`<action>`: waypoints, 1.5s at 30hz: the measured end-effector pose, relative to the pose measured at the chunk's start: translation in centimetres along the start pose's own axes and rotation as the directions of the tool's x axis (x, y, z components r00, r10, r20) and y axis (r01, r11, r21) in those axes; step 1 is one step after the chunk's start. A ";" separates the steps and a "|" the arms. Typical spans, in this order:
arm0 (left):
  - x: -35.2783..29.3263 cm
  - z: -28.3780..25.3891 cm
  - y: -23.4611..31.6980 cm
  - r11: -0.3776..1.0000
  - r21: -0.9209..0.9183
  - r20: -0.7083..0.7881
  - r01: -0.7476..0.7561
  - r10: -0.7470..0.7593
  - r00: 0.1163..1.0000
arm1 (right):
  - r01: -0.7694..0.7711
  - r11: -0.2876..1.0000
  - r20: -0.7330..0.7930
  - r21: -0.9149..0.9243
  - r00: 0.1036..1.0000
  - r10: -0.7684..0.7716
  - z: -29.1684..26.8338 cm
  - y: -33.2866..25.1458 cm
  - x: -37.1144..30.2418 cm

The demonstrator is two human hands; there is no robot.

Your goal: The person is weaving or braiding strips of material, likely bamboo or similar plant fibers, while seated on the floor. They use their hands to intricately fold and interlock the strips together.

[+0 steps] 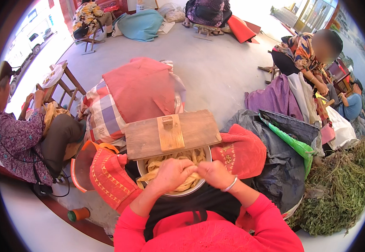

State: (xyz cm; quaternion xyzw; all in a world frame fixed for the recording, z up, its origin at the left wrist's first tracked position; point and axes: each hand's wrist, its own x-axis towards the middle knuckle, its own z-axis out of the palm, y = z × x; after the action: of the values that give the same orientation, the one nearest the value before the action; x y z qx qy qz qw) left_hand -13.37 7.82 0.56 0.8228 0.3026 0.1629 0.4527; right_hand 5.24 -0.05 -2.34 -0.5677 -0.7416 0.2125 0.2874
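Observation:
My left hand (175, 173) and my right hand (217, 174) meet over a metal basin (178, 194), with fingers closed. Whatever is pinched between the fingertips is too small to make out. Pale yellow, crumpled husk-like strips (195, 156) fill the basin, and some hang at its left rim. Across the far rim lies a brown wooden board (203, 128) with a lighter wooden piece (170, 136) fixed on it. Red patterned cloths lie on both sides, the left cloth (112, 180) and the right cloth (241, 153).
Ahead stands a bundle under a red cloth (138, 86). Dark plastic sheeting (277, 164) and a heap of dried green plants (337, 189) lie to the right. A seated person (23, 134) works at the left; others sit farther off. A spool (79, 214) lies at lower left.

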 end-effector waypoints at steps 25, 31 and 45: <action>-1.8 4.3 -4.3 0.980 0.198 -0.442 -0.030 0.117 0.889 | -0.183 0.978 -0.182 -0.098 0.970 0.163 3.7 -0.2 2.9; -2.8 6.0 -6.2 0.918 0.376 -0.460 -0.125 0.302 0.835 | -0.435 -0.066 0.432 0.898 0.844 0.319 8.3 1.4 1.1; -1.1 4.8 -5.1 0.987 0.066 -0.383 0.145 -0.109 0.917 | -0.105 0.882 -0.208 0.459 0.953 0.222 7.6 1.8 2.2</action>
State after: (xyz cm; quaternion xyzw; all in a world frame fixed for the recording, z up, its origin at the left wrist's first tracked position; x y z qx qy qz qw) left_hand -13.45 6.09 -6.32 0.7747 0.4440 0.2745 0.3569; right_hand 1.04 2.62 -8.80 -0.5708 -0.5797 0.3245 0.4825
